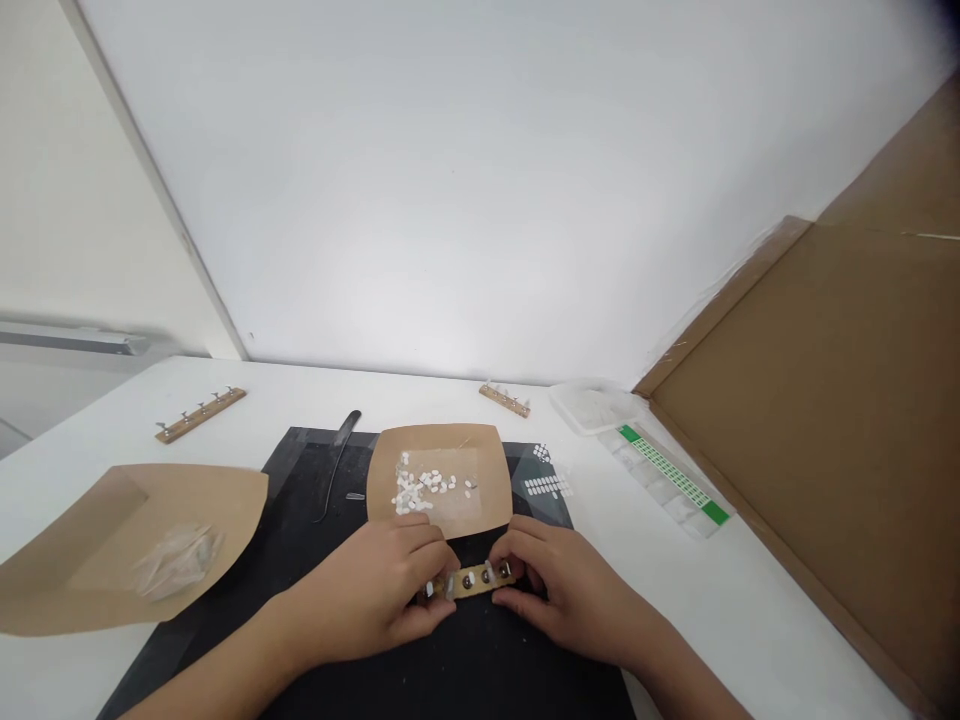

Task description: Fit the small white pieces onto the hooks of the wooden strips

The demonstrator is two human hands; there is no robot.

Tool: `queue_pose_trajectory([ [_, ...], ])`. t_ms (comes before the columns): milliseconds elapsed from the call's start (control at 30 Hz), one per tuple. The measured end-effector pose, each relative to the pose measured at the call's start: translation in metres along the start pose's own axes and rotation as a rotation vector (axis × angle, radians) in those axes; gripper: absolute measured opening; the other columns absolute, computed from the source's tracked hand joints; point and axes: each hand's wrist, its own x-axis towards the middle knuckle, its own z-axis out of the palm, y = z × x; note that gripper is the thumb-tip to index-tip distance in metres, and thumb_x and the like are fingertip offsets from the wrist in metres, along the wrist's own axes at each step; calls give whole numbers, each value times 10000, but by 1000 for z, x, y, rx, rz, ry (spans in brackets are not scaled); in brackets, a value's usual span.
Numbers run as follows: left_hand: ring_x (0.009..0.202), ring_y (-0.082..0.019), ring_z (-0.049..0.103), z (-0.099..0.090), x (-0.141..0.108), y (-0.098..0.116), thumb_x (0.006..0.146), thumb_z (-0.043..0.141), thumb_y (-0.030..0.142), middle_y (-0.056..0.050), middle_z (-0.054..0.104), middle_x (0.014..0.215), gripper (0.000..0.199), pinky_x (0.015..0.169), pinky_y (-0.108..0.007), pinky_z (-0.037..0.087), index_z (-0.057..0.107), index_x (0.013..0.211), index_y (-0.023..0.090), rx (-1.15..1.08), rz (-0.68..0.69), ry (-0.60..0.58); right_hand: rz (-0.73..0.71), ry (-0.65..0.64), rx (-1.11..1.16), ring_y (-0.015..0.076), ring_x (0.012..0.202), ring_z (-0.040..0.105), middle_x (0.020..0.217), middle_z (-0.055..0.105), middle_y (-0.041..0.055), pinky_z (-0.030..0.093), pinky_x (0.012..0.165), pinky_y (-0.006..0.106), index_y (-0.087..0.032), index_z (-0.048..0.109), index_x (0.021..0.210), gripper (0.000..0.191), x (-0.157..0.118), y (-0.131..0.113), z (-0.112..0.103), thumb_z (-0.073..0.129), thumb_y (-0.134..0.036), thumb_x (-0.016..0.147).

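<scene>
Above the black mat (pixel 420 670), a small wooden strip (pixel 474 582) with round metal studs and small pale pieces on it spans both hands. My left hand (pixel 382 585) pinches its left end, with thumb and fingers closed. At the right end, the fingers and thumb of my right hand (pixel 559 585) are closed on the strip too. Just beyond the hands sits a brown paper tray (pixel 439 435) holding many small white oval pieces (pixel 420 487). The strip's two ends are partly hidden by the fingers.
Another brown tray (pixel 97 500) with a plastic bag (pixel 180 562) lies left. A black tool (pixel 340 460) rests on the mat. Wooden strips with metal stands (pixel 202 413) (pixel 505 399) are at the back. A clear organiser with green edging (pixel 675 475) and a cardboard box (pixel 810 420) stand right.
</scene>
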Motion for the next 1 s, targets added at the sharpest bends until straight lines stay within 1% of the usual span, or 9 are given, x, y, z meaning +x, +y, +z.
queue_pose_trajectory([
  [200, 877, -223, 677, 0, 2, 0, 912, 692, 193, -28, 729, 969, 145, 732, -315, 486, 664, 1052, 218, -37, 8, 14, 12, -1, -10, 148, 825, 609, 1035, 662, -15, 420, 687, 245, -243, 646, 1061, 217, -1, 0, 0, 773, -177, 899],
  [367, 906, -223, 673, -2, 2, 1, 919, 710, 200, -32, 726, 1014, 222, 759, -327, 510, 650, 1131, 226, -43, 102, 64, -3, 3, -11, 141, 823, 607, 1037, 667, -21, 421, 690, 246, -248, 641, 1074, 239, -1, 2, 1, 771, -163, 892],
  [467, 903, -214, 665, -4, 2, 3, 942, 698, 200, -35, 730, 1016, 244, 775, -327, 528, 634, 1176, 229, -48, 156, 156, -16, 15, -50, 146, 819, 605, 1015, 663, -24, 410, 675, 253, -257, 644, 1077, 252, -2, 2, 0, 789, -195, 880],
  [567, 880, -208, 666, -9, 3, 2, 967, 675, 199, -46, 735, 979, 211, 760, -319, 541, 627, 1172, 212, -23, 188, 293, -37, 44, -99, 155, 795, 597, 981, 653, -23, 403, 652, 264, -268, 646, 1081, 273, -3, 2, -2, 810, -263, 863],
  [667, 891, -211, 678, -14, 3, -3, 964, 685, 205, -54, 737, 967, 197, 777, -328, 559, 633, 1154, 205, 21, 175, 404, -91, 123, -100, 161, 786, 606, 978, 648, -6, 433, 661, 278, -272, 644, 1121, 262, -2, 0, -2, 775, -304, 896],
  [733, 926, -217, 683, -18, 2, -8, 960, 696, 204, -60, 739, 994, 208, 810, -341, 569, 640, 1161, 203, 56, 140, 465, -158, 224, -88, 178, 839, 625, 1000, 650, 16, 466, 709, 298, -267, 646, 1145, 239, 0, -3, 2, 742, -304, 929],
  [833, 972, -228, 674, -20, 1, -14, 968, 702, 211, -68, 736, 1019, 204, 843, -358, 572, 649, 1164, 193, 126, 70, 556, -265, 375, -87, 205, 912, 625, 1020, 650, 42, 485, 785, 336, -254, 659, 1154, 218, 6, -13, 13, 720, -266, 945],
  [900, 982, -234, 666, -19, 0, -16, 974, 702, 218, -70, 735, 1018, 203, 856, -367, 569, 651, 1168, 186, 176, 44, 606, -306, 417, -93, 211, 927, 621, 1024, 655, 50, 483, 816, 355, -245, 671, 1154, 221, 12, -21, 23, 722, -241, 938],
  [1000, 991, -238, 658, -15, 0, -18, 973, 707, 222, -73, 735, 1021, 212, 859, -368, 566, 655, 1173, 179, 231, 30, 652, -312, 423, -141, 230, 964, 623, 1049, 670, 58, 461, 851, 390, -240, 693, 1141, 225, 21, -30, 38, 752, -271, 926],
])
